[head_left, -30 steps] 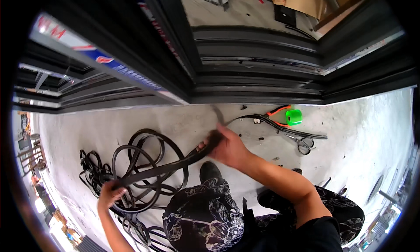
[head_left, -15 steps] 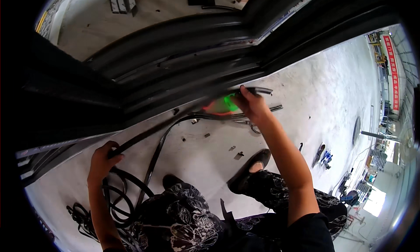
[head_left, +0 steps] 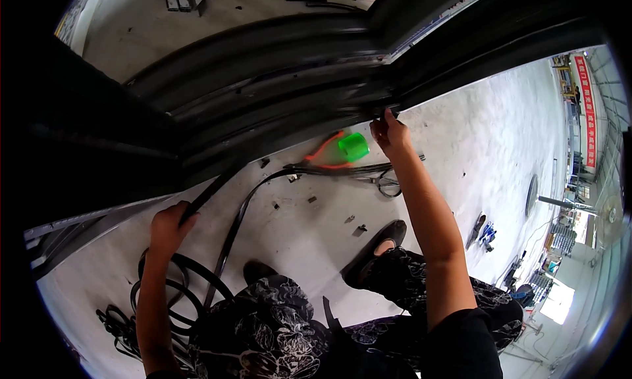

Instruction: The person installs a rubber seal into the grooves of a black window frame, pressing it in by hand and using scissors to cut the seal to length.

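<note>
A long black rubber strip point(head_left: 217, 185) runs from my left hand point(head_left: 172, 226) up along a dark window or door frame point(head_left: 263, 112) with a curved, grooved profile. The fingers of that hand are wrapped round the strip, a little below the frame. My right hand point(head_left: 394, 135) is closed at the frame's lower edge, near the inner corner, its fingertips pinching the strip's other end. The stretch of strip between the hands blends into the dark frame, so how it sits there is hard to see.
Under the frame, a green tape roll point(head_left: 354, 147), orange-handled pliers point(head_left: 322, 158) and scissors point(head_left: 388, 183) lie on the floor beside another black strip point(head_left: 237, 231). Coiled strip point(head_left: 118, 329) lies at lower left. Small dark bits surround my feet.
My right hand has moved up and slightly right to the frame's edge with the strip. My left hand has shifted a little right and up, still holding it. The tape roll is now uncovered.
</note>
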